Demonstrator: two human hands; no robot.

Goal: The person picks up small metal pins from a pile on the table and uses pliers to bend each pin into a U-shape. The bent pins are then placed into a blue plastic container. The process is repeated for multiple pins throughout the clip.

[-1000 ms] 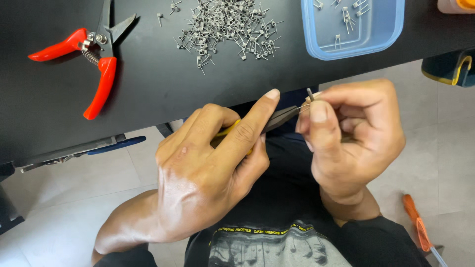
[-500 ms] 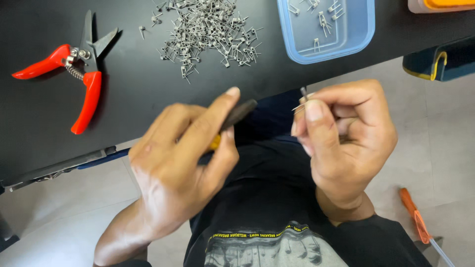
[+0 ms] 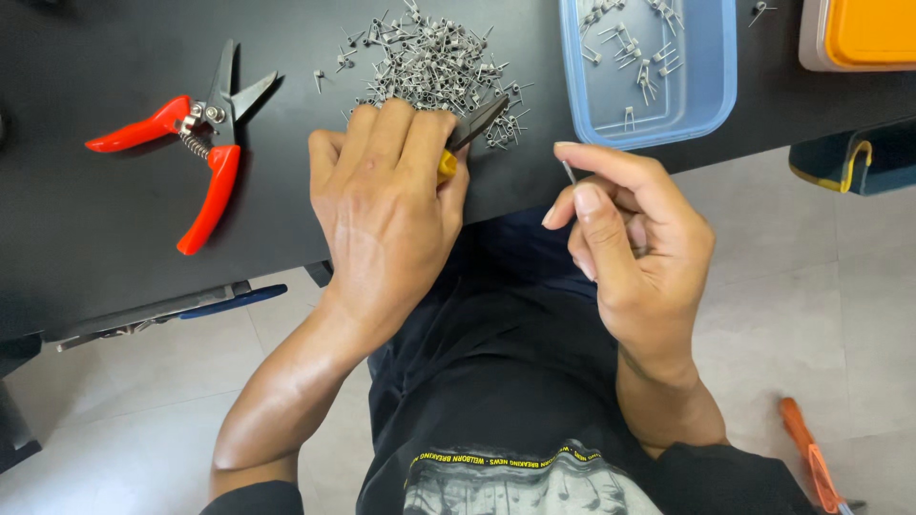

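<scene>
Two hands worked: my left hand [image 3: 386,205] clenched needle-nose pliers [image 3: 474,127], my right hand [image 3: 634,257] pinched one light, springy wire coil [image 3: 569,173] by its leg.

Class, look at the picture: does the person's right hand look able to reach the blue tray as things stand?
Probably yes. The right hand, pinching a small metal pin, hangs just below the blue tray at the table edge, with nothing between them. The left hand is off to the side.

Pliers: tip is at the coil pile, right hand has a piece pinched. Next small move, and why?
Probably close the pliers tip on one coil at the edge of the pile. The left hand has the tip resting there, and the right hand holds its thin metal piece apart, above the table edge.
</scene>
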